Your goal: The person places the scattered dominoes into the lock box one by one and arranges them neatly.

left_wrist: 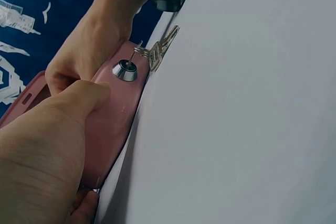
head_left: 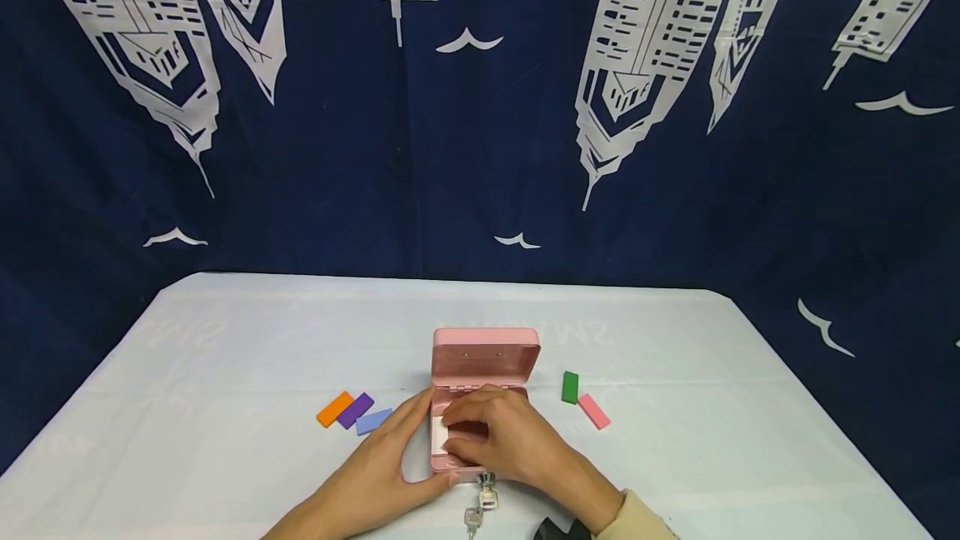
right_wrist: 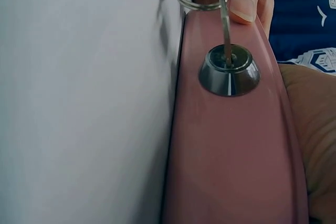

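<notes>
A pink metal cash box [head_left: 486,361] stands with its lid raised, in the middle of the white table. My left hand [head_left: 386,457] grips its left side, the thumb pressed on the front wall beside the lock [left_wrist: 125,70]. Over the box's open inside, my right hand [head_left: 510,432] has its thumb and fingers curled about a small white block [head_left: 439,435] at the left. The right hand hides much of the interior. A key [right_wrist: 226,30] sits in the round silver lock, and a second key [head_left: 472,517] hangs from its ring at the box front.
Orange [head_left: 334,409], purple [head_left: 356,411] and light blue [head_left: 373,422] blocks lie left of the box, close together. To the right lie a green block [head_left: 570,387] and a pink block [head_left: 594,412]. Behind the table hangs a dark blue printed cloth [head_left: 487,148].
</notes>
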A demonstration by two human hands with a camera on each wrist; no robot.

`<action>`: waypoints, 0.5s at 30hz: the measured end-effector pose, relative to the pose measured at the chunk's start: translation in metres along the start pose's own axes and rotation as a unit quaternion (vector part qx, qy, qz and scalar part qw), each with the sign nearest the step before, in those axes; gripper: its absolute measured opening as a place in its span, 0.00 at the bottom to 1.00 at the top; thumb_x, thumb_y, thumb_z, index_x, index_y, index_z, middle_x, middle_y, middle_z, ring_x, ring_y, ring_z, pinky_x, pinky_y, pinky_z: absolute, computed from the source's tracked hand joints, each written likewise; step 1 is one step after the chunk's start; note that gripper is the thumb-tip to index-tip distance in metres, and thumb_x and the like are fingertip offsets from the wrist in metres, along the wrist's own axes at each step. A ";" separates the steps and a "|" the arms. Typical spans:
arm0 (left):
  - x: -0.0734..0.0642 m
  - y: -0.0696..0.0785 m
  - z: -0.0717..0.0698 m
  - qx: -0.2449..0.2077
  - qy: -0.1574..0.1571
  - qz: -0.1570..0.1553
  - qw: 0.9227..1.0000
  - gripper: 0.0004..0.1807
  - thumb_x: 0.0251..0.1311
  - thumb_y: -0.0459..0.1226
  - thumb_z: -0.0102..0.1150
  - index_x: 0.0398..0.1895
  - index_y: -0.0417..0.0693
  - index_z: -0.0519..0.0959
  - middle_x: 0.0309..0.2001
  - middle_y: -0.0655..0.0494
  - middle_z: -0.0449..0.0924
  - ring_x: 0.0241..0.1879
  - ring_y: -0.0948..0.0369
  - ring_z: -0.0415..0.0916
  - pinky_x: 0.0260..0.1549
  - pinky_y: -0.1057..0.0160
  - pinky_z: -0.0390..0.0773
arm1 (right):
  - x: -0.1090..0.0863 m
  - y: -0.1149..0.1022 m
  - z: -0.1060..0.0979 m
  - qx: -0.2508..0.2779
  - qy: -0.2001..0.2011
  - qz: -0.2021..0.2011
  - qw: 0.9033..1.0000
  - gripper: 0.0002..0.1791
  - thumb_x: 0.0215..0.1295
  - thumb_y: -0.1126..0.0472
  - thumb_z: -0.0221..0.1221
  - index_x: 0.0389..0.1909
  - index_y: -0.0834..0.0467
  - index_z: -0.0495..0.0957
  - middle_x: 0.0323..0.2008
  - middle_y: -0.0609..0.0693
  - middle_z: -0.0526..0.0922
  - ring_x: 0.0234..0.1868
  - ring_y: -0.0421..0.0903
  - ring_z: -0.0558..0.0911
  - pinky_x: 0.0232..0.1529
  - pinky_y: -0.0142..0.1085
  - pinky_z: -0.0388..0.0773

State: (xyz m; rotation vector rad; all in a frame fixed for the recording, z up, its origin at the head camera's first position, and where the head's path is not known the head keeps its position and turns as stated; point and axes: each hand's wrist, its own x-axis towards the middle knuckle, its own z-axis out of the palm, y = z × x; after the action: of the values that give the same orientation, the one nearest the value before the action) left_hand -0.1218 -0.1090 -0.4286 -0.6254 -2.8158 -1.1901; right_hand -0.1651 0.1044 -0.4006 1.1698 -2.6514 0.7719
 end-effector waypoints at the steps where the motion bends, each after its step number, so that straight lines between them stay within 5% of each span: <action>1: 0.000 0.000 0.000 0.001 0.000 0.000 1.000 0.55 0.54 0.67 0.63 0.80 0.59 0.52 0.78 0.65 0.56 0.75 0.57 0.60 0.68 0.46 0.69 | 0.000 0.000 0.000 0.000 0.000 0.001 1.000 0.10 0.59 0.57 0.70 0.42 0.52 0.88 0.44 0.41 0.88 0.49 0.36 0.84 0.56 0.32 0.80; 15: 0.000 0.001 0.001 0.003 -0.005 -0.001 1.000 0.56 0.54 0.68 0.62 0.81 0.59 0.50 0.78 0.63 0.55 0.75 0.57 0.59 0.68 0.45 0.69 | -0.004 -0.002 -0.002 -0.006 0.021 -0.006 1.000 0.09 0.62 0.57 0.68 0.43 0.50 0.87 0.42 0.39 0.88 0.47 0.34 0.84 0.54 0.30 0.81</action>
State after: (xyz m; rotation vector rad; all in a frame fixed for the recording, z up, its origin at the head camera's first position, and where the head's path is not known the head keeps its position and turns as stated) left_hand -0.1213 -0.1077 -0.4288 -0.6310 -2.8269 -1.1815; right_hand -0.1608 0.1067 -0.3998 1.1528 -2.6080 0.7703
